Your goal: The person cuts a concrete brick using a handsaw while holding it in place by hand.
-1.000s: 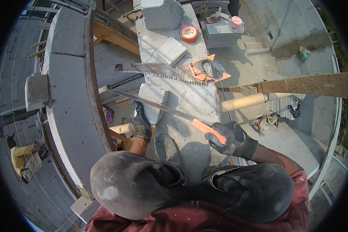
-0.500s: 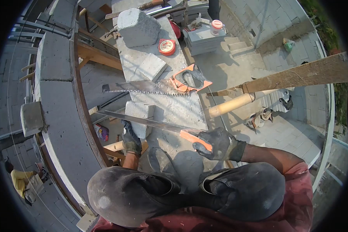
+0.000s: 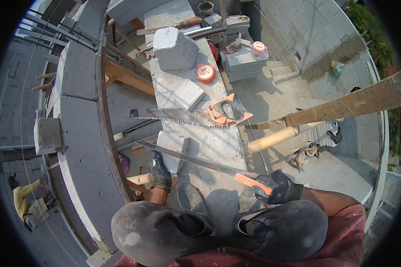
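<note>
My right hand (image 3: 277, 187), in a dark work glove, is closed around the orange handle of a hand saw (image 3: 200, 163). The saw's long blade slants up to the left and crosses a small light-grey concrete block (image 3: 173, 144). Against the left side of this block is my gloved left hand (image 3: 159, 171), gripping it, with the far fingers partly hidden. The block rests at the left edge of a dusty plank (image 3: 214, 153). Just beyond lies a second saw (image 3: 187, 116) with coarse teeth and an orange-black handle.
Farther up the plank are a flat block piece (image 3: 188, 94), a red tape measure (image 3: 205, 73) and a larger block (image 3: 176, 49). A wooden beam (image 3: 343, 104) and bamboo pole (image 3: 272, 140) project at right. A block wall (image 3: 82, 133) runs along the left; a person (image 3: 29, 200) is below.
The whole view has shifted, with things now lower and farther right. My right hand has drawn the saw back to the right across the block. My left hand stays at the block.
</note>
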The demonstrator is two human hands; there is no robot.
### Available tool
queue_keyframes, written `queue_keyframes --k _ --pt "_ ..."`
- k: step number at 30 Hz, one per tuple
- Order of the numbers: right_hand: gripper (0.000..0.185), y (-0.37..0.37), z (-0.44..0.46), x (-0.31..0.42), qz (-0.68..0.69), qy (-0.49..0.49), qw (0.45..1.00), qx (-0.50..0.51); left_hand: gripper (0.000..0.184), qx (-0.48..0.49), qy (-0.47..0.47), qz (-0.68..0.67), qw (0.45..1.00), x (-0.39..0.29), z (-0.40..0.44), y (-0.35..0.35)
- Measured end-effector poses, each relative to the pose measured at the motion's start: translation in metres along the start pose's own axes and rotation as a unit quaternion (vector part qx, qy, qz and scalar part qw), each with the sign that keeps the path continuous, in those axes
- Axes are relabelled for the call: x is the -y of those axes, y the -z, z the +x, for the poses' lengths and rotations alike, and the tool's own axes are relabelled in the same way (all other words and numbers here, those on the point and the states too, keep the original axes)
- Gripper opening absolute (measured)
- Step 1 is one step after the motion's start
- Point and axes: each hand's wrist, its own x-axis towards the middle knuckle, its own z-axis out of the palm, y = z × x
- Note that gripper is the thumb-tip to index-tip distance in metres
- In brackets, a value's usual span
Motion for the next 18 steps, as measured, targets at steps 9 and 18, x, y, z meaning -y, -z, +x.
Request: queue_keyframes --k 9,18 --pt "0.023 -0.033 0.066 0.012 0.061 -0.080 0.995 0.012 0.074 -0.019 0.011 0.121 0.992 -0.004 0.002 0.000" --pt "0.026 -0.004 0.037 0.008 0.089 -0.107 0.989 0.053 0.073 0.000 0.035 0.171 0.985 -0.010 -0.001 0.006"
